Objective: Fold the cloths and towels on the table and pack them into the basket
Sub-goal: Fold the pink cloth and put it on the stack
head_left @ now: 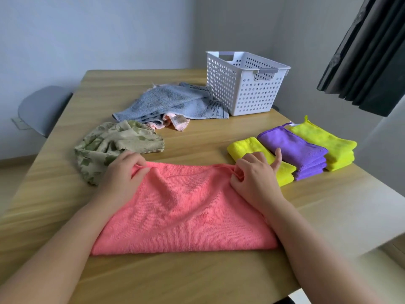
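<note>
The coral pink cloth [186,207] is lying flat on the wooden table [197,275], close to the near edge, and it seems to be folded once, with the fold along the near side. The left hand [122,172] is pinching the far left corner of this cloth between thumb and curled fingers. The right hand [256,178] is pinching the far right corner in the same way, with one finger pointing up. So the two hands are apart, one at each end of the far edge, both clamped on the cloth, and the fabric is bunching a little under each grip. Just to the right of the right hand, three folded cloths are sitting side by side and touching: a yellow cloth [241,145] nearest, a purple cloth [293,148] in the middle, and a second yellow cloth [324,141] farthest right. Just beyond the left hand, a crumpled green patterned cloth [114,141] is lying unfolded. Farther back, a grey-blue towel [171,102] is lying in a loose heap over a pale pink towel [157,125], whose small sewn label [178,120] is showing some print, too blurred to read. The white basket [245,93] with grey handles is standing upright at the far right of the table, and the grey-blue towel is touching its side. A grey chair [41,108] is standing at the left of the table, and a dark curtain [368,51] is hanging at the upper right.
</note>
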A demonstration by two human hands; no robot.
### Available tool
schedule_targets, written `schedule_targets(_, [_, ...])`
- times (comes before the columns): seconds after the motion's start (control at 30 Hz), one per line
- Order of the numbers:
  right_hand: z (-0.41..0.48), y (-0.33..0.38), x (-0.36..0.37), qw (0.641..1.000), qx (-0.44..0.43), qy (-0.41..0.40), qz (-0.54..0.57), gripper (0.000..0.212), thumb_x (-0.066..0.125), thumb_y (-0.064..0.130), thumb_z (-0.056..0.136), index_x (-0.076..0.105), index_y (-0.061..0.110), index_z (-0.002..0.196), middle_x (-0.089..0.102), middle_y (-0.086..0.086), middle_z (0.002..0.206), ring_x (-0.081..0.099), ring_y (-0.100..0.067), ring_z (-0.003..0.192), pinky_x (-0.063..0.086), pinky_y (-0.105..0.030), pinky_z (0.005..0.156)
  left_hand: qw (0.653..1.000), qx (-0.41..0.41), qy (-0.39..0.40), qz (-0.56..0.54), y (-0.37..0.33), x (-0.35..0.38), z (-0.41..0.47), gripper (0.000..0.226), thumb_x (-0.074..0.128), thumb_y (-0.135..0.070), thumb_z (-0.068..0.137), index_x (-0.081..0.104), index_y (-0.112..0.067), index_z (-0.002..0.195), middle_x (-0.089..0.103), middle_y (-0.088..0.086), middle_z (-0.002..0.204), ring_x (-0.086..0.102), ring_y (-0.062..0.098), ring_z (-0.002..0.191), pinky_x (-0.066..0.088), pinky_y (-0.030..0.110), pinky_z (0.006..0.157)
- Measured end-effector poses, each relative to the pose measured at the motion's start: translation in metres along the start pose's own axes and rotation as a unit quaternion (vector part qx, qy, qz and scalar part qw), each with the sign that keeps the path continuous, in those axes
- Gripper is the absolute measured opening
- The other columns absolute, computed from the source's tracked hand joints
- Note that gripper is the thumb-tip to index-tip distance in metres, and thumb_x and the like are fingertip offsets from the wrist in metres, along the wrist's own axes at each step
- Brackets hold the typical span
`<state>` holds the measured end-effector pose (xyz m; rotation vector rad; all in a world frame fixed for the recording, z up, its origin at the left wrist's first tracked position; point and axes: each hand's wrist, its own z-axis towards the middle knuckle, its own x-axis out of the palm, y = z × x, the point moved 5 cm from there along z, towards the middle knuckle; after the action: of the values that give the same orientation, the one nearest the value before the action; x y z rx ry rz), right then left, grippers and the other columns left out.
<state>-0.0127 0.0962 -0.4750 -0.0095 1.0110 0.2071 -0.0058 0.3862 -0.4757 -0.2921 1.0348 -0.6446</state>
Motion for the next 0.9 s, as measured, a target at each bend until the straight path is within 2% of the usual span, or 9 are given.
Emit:
schedule_targets(0.07, [-0.001,-0.001,-0.004,1.0,0.001,-0.021,0.018,0.017,0.065,0.019,0.07,0.051,0.017,0.062,0.05,0.005,0.071,0.052,-0.022,0.084,0.01,-0.064,0.106,0.999,0.005,-0.02,-0.034,0.001,-0.006,0.0,0.026,0.071,-0.004,0.079,0.055,-0.021,0.067,0.058,-0.002,0.096,0.058,0.01,0.081,0.038,0.002,0.076])
schedule_targets(0.13, [-0.001,-0.002,-0.009,0.997,-0.009,-0.043,0.067,0.017,0.066,0.015,0.068,0.049,0.017,0.063,0.051,0.004,0.072,0.052,-0.023,0.077,0.027,-0.056,0.101,0.999,0.0,-0.02,-0.033,0.001,-0.008,0.0,0.033,0.073,-0.004,0.077,0.052,-0.025,0.063,0.062,0.001,0.1,0.059,0.012,0.086,0.036,0.004,0.076])
schedule_targets(0.2, [-0.002,-0.001,-0.012,0.988,-0.027,-0.054,0.145,0.021,0.065,0.007,0.067,0.046,0.017,0.065,0.05,0.003,0.073,0.049,-0.022,0.067,0.04,-0.04,0.081,1.0,0.001,-0.024,-0.018,0.001,-0.008,-0.001,0.029,0.074,-0.003,0.076,0.055,-0.021,0.064,0.064,0.003,0.105,0.06,0.014,0.084,0.036,0.008,0.075])
schedule_targets(0.3, [-0.001,-0.001,-0.012,0.979,-0.031,-0.038,0.2,0.034,0.064,-0.001,0.066,0.039,0.022,0.065,0.051,0.003,0.075,0.049,-0.023,0.067,0.033,-0.032,0.068,1.0,0.009,-0.016,-0.007,0.002,-0.008,-0.002,0.033,0.075,-0.001,0.075,0.053,-0.022,0.062,0.066,-0.002,0.089,0.062,0.013,0.084,0.04,0.017,0.074])
schedule_targets(0.4, [-0.001,-0.003,-0.01,0.985,-0.03,-0.027,0.17,0.036,0.064,0.002,0.064,0.035,0.024,0.064,0.055,0.001,0.072,0.053,-0.025,0.073,0.033,-0.033,0.065,1.0,0.013,-0.015,0.022,0.003,-0.009,-0.001,0.027,0.077,-0.001,0.073,0.057,-0.016,0.063,0.052,-0.015,0.066,0.052,0.005,0.066,0.035,0.015,0.063])
schedule_targets(0.53, [-0.002,-0.005,-0.014,0.99,-0.014,-0.052,0.127,0.027,0.063,0.012,0.064,0.039,0.026,0.064,0.048,0.007,0.067,0.049,-0.023,0.07,0.028,-0.032,0.067,0.999,0.012,-0.038,0.013,0.005,-0.013,-0.001,0.016,0.075,-0.004,0.074,0.062,-0.009,0.067,0.058,-0.001,0.074,0.053,0.003,0.069,0.036,0.006,0.064])
schedule_targets(0.67, [-0.003,-0.012,-0.016,0.974,0.03,-0.068,0.213,0.023,0.066,0.008,0.068,0.048,0.022,0.066,0.049,0.006,0.072,0.048,-0.017,0.071,0.034,-0.032,0.07,0.995,-0.009,-0.079,-0.068,0.011,-0.016,0.0,0.017,0.075,-0.001,0.074,0.064,-0.013,0.069,0.058,0.007,0.075,0.052,0.012,0.069,0.037,0.007,0.064])
schedule_targets(0.77, [-0.003,-0.015,-0.021,0.941,0.062,-0.083,0.323,0.028,0.068,-0.004,0.07,0.051,0.019,0.067,0.053,0.0,0.073,0.049,-0.009,0.068,0.039,-0.015,0.065,0.984,-0.034,-0.101,-0.142,0.019,-0.018,0.002,0.03,0.075,-0.002,0.074,0.06,-0.027,0.067,0.062,-0.003,0.075,0.056,0.007,0.071,0.041,0.012,0.066])
schedule_targets(0.9, [-0.005,-0.02,-0.022,0.894,0.096,-0.098,0.427,0.02,0.066,0.005,0.076,0.053,0.019,0.071,0.057,-0.004,0.078,0.049,-0.009,0.068,0.042,-0.019,0.066,0.96,-0.094,-0.103,-0.244,0.026,-0.016,0.002,0.027,0.075,-0.003,0.075,0.064,-0.027,0.07,0.066,-0.013,0.075,0.057,0.004,0.074,0.043,0.014,0.07])
